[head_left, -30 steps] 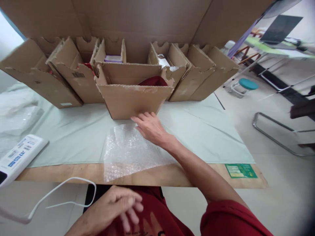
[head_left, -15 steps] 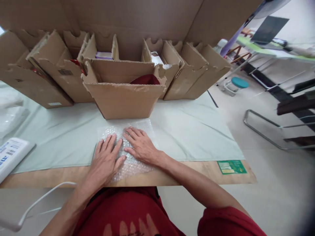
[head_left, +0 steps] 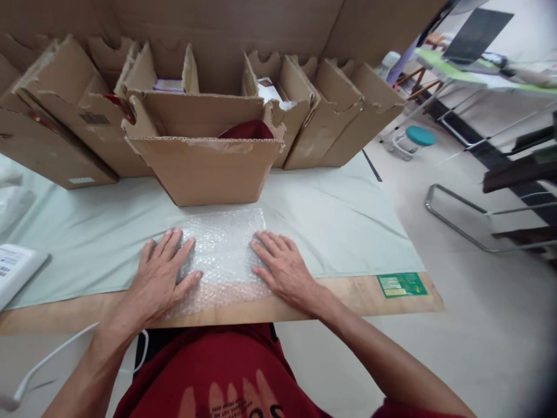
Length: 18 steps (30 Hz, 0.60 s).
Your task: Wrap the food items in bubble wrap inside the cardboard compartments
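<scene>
A clear sheet of bubble wrap (head_left: 224, 252) lies flat on the table's pale green cloth (head_left: 331, 226), reaching over the wooden front edge. My left hand (head_left: 159, 278) presses flat on its left side, fingers spread and open. My right hand (head_left: 282, 268) lies flat on its right side, fingers stretched out. Neither hand holds anything. Just behind the sheet stands an open cardboard box (head_left: 204, 162) with something dark red (head_left: 246, 130) inside.
A row of cardboard bins (head_left: 331, 110) lines the back, under a large cardboard flap. A white device (head_left: 13, 270) with a white cable (head_left: 52, 357) sits at the left edge. A green label (head_left: 401, 284) is on the wooden edge. Metal chair frames and a stool (head_left: 413, 139) stand at the right.
My left hand came up from my lap onto the bubble wrap. Both hands then slid apart from the sheet's middle to its sides, flattening it. The view shifted slightly.
</scene>
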Each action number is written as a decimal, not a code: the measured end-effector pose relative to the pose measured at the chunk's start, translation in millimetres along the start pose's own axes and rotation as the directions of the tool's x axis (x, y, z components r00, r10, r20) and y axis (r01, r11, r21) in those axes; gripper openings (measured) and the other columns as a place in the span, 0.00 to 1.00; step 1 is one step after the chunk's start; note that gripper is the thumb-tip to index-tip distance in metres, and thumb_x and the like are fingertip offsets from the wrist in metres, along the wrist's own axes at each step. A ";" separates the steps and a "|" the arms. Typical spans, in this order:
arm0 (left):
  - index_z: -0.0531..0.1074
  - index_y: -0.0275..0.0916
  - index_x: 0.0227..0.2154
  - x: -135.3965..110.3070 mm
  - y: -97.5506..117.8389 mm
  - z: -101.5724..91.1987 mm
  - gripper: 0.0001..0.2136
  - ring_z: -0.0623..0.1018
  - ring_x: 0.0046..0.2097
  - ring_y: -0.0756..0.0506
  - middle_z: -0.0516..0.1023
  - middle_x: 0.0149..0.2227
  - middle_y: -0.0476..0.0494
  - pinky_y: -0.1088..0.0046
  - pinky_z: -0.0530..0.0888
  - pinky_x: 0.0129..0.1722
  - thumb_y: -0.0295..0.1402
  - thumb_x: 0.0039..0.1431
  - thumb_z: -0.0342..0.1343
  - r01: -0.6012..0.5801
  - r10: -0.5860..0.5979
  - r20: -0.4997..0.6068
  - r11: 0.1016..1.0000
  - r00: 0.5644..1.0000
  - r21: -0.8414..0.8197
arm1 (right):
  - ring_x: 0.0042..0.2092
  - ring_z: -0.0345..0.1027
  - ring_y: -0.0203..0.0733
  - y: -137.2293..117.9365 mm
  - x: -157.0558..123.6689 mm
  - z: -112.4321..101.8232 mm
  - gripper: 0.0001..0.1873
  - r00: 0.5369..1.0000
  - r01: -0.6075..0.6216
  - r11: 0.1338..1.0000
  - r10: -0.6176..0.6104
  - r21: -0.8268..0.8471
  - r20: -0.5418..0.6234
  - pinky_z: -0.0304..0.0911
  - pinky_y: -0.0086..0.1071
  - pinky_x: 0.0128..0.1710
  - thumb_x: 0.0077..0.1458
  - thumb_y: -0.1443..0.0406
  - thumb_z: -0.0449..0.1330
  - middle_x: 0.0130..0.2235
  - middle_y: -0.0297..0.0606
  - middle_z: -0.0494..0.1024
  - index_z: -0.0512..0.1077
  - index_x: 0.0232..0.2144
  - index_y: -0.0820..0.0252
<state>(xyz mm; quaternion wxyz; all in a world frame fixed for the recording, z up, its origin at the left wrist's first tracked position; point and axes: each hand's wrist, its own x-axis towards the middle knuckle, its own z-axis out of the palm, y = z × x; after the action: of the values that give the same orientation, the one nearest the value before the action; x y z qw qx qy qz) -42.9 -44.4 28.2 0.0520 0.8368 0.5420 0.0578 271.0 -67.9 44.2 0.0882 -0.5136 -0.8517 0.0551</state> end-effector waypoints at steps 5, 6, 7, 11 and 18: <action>0.69 0.37 0.63 3.6 6.9 -12.1 0.26 0.61 0.71 0.27 0.63 0.70 0.27 0.36 0.55 0.67 0.40 0.66 0.47 -0.046 0.046 0.000 0.999 0.999 0.018 | 0.54 0.69 0.58 -18.1 -7.8 -6.0 0.20 0.999 -0.048 0.997 0.048 -0.052 -0.009 0.62 0.51 0.52 0.68 0.58 0.57 0.59 0.53 0.75 0.73 0.56 0.64; 0.69 0.36 0.62 4.5 10.9 -12.7 0.25 0.62 0.71 0.27 0.63 0.70 0.26 0.36 0.56 0.66 0.39 0.66 0.46 -0.059 0.059 -0.022 0.998 0.998 0.012 | 0.52 0.69 0.57 -19.3 -7.0 -7.1 0.19 0.998 -0.052 0.997 0.050 -0.051 -0.022 0.62 0.50 0.50 0.68 0.58 0.57 0.57 0.53 0.77 0.74 0.54 0.63; 0.70 0.37 0.62 5.4 15.0 -12.5 0.24 0.62 0.71 0.27 0.63 0.70 0.27 0.36 0.57 0.66 0.38 0.66 0.46 -0.075 0.075 -0.039 0.997 0.996 0.005 | 0.52 0.69 0.57 -19.9 -5.3 -7.9 0.17 0.998 -0.049 0.998 0.047 -0.045 -0.039 0.62 0.50 0.49 0.68 0.58 0.57 0.56 0.53 0.77 0.74 0.52 0.62; 0.69 0.39 0.63 4.7 22.8 -9.1 0.24 0.61 0.72 0.29 0.62 0.71 0.30 0.39 0.58 0.67 0.40 0.68 0.47 -0.159 0.161 0.026 0.986 0.987 -0.046 | 0.55 0.68 0.56 -14.3 2.0 -10.4 0.14 0.998 0.044 0.998 -0.041 0.052 -0.058 0.61 0.49 0.53 0.67 0.62 0.59 0.58 0.51 0.76 0.75 0.51 0.61; 0.67 0.43 0.66 -21.9 10.2 -18.5 0.28 0.58 0.73 0.32 0.60 0.72 0.36 0.45 0.55 0.71 0.49 0.67 0.52 -0.215 0.213 -0.028 0.960 0.977 -0.182 | 0.63 0.65 0.57 3.6 -37.3 -21.8 0.30 0.968 0.190 0.938 -0.228 0.289 0.105 0.61 0.53 0.59 0.60 0.51 0.64 0.64 0.53 0.72 0.71 0.59 0.60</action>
<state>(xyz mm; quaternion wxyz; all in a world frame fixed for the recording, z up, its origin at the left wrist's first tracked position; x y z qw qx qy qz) -45.4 -68.1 47.1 0.1204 0.8819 0.4408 0.1161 295.7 -99.1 61.4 0.1057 -0.3976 -0.8894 0.1991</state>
